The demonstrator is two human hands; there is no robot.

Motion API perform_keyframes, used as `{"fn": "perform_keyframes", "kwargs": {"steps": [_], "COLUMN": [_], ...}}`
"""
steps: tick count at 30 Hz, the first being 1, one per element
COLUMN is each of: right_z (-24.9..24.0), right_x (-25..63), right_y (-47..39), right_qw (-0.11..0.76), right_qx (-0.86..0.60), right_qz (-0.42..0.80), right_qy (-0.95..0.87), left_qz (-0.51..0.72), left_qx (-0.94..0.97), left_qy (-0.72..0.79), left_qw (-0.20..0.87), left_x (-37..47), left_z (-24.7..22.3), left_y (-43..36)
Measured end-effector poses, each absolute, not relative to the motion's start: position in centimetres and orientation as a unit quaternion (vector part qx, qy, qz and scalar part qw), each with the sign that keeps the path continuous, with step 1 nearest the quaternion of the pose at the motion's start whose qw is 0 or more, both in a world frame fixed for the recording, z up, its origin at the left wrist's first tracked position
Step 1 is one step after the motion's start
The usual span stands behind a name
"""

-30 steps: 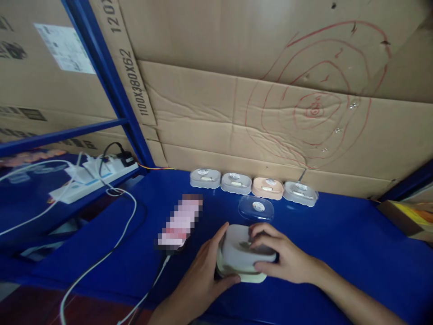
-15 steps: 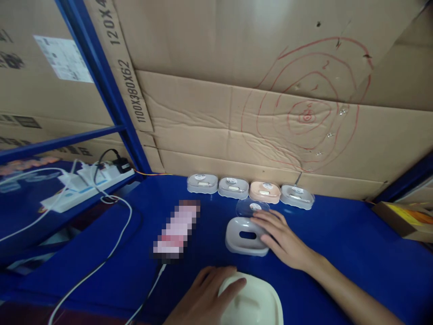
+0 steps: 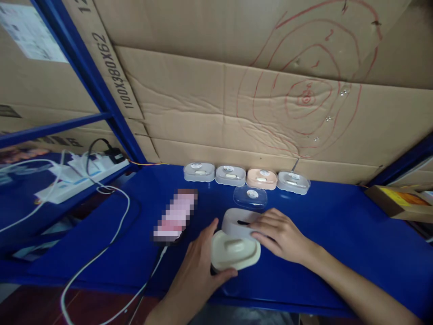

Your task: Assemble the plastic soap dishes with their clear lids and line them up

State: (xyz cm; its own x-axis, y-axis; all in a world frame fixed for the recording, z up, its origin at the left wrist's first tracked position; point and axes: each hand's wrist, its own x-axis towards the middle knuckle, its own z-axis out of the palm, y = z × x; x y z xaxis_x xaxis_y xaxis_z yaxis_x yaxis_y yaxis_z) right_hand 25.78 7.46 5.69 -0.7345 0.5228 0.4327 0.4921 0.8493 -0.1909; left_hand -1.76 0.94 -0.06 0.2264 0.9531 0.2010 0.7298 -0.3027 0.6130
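My right hand grips the right side of a grey oval tray with a slot, which is tilted above the far edge of a cream dish. The cream dish has a raised oval in its middle. My left hand is at the dish's left side, thumb along its near edge and fingers wrapped round it. A clear lid with a round sticker lies flat behind the grey tray. Whether tray and dish touch is hard to tell.
Three grey cases and a peach case line the cardboard wall. A blurred phone with a cable lies left. A power strip is farther left, an open box at right.
The cream dish has moved forward, up to the grey tray. My right hand has closed on the tray and lifted it. My left hand has shifted to the dish's left side. The view has tilted down.
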Motion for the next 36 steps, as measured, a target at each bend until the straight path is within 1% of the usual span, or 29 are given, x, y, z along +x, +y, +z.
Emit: {"fn": "perform_keyframes", "kwargs": {"steps": [1, 3, 5, 8, 10, 13, 15, 17, 20, 24, 27, 29, 31, 33, 36], "right_z": [5.8, 5.9, 5.8, 5.3, 4.7, 3.3, 2.4, 1.9, 1.7, 1.8, 2.6, 3.6, 4.5, 5.0, 5.0], "right_x": [25.6, 25.0, 24.6, 24.9, 25.6, 27.0, 27.8, 28.3, 28.6, 28.6, 27.9, 27.1, 26.2, 25.4, 24.7], "right_y": [7.1, 6.3, 5.8, 6.4, 7.8, 10.4, 11.6, 12.2, 12.3, 12.4, 11.6, 10.2, 8.4, 6.8, 5.7], "right_qw": [0.233, 0.208, 0.2, 0.225, 0.241, 0.222, 0.203, 0.195, 0.204, 0.281, 0.334, 0.347, 0.319, 0.269, 0.222], "right_qx": [-0.252, -0.211, -0.184, -0.177, -0.233, -0.365, -0.398, -0.398, -0.397, -0.41, -0.414, -0.387, -0.329, -0.288, -0.285], "right_qz": [0.039, 0.05, 0.072, 0.129, 0.125, 0.053, 0.033, 0.034, 0.053, 0.155, 0.18, 0.2, 0.227, 0.233, 0.191], "right_qy": [-0.938, -0.954, -0.96, -0.949, -0.934, -0.903, -0.894, -0.896, -0.893, -0.854, -0.828, -0.83, -0.859, -0.889, -0.913], "left_qz": [0.307, 0.321, 0.305, 0.264, 0.235, 0.183, 0.163, 0.164, 0.208, 0.304, 0.36, 0.386, 0.417, 0.455, 0.512], "left_qx": [0.749, 0.756, 0.769, 0.785, 0.796, 0.819, 0.827, 0.83, 0.823, 0.788, 0.741, 0.712, 0.676, 0.623, 0.522], "left_qy": [0.555, 0.538, 0.518, 0.491, 0.475, 0.439, 0.419, 0.411, 0.411, 0.425, 0.475, 0.498, 0.501, 0.487, 0.449], "left_qw": [0.192, 0.192, 0.218, 0.27, 0.292, 0.322, 0.336, 0.338, 0.333, 0.327, 0.309, 0.309, 0.344, 0.409, 0.514], "left_x": [-1.7, -1.6, -1.7, -1.8, -1.9, -1.9, -2.0, -2.1, -2.3, -2.2, -1.8, -1.4, -1.1, -0.7, -0.2], "left_z": [-0.5, -1.1, -1.1, 0.1, 1.1, 2.2, 2.5, 2.5, 2.5, 2.5, 2.1, 1.7, 1.3, 1.1, 1.5], "left_y": [1.1, 1.5, 1.6, 1.4, 1.1, 0.7, 0.6, 0.5, 0.3, 0.4, 0.8, 1.1, 1.2, 1.1, 0.8]}}
